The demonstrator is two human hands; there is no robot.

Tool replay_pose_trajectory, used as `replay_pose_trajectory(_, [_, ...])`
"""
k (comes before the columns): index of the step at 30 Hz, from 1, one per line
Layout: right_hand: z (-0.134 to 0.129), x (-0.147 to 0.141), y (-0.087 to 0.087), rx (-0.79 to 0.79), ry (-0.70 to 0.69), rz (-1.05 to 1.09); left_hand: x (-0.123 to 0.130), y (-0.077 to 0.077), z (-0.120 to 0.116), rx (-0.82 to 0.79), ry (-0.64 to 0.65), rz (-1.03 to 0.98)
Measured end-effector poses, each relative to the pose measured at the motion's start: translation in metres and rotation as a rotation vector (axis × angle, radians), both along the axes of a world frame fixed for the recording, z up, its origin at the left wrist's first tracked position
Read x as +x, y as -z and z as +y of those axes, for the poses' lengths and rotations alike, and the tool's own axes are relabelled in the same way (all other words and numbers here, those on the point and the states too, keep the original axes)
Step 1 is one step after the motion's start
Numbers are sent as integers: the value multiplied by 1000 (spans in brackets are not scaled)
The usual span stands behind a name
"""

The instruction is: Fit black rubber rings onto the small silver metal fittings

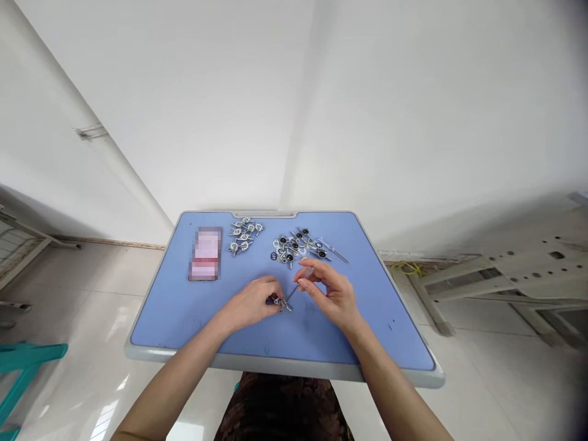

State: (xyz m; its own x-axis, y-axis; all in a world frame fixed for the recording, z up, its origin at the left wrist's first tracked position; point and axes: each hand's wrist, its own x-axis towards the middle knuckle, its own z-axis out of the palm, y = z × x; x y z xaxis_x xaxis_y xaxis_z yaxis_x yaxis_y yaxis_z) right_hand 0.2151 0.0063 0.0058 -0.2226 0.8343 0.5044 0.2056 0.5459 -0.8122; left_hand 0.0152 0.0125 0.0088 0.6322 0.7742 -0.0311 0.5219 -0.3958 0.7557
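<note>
My left hand [260, 300] pinches a small metal part [283, 304] with a dark piece on it, low over the middle of the blue table. My right hand [328, 291] holds a screwdriver [294, 291] by its clear reddish handle, and the shaft slants down to the metal part. Behind my right hand lies a pile of metal parts with black round pieces [294, 245]. A second group of silver metal parts [243, 234] sits farther left, near the back edge.
A blurred-out flat pink object [206, 253] lies on the left of the blue table [174, 318]. Thin metal tools [334, 250] rest right of the pile. A teal stool [27, 361] stands at left, metal frames [505, 275] at right, a white wall behind.
</note>
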Motion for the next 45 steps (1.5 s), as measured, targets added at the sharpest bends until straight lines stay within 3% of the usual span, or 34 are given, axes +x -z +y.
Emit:
replay_pose_trajectory(19, [-2,-1,3,41,114,37,-1,2,-2,1,-13,23])
replay_pose_trajectory(26, [6,4,6,-14,315,108,-3,-1,-1,25,-31,74])
replay_pose_trajectory(34, [15,7,12,-38,393,105,1,7,1,182,-108,226])
replay_pose_trajectory(38, [18,6,10,-106,434,75,0,10,-1,100,-112,205])
replay_pose_trajectory(42, [24,8,7,-235,427,89,-5,1,-1,-60,-129,93])
replay_pose_trajectory(45, [30,13,8,-281,482,-54,-11,-5,3,-63,-176,36])
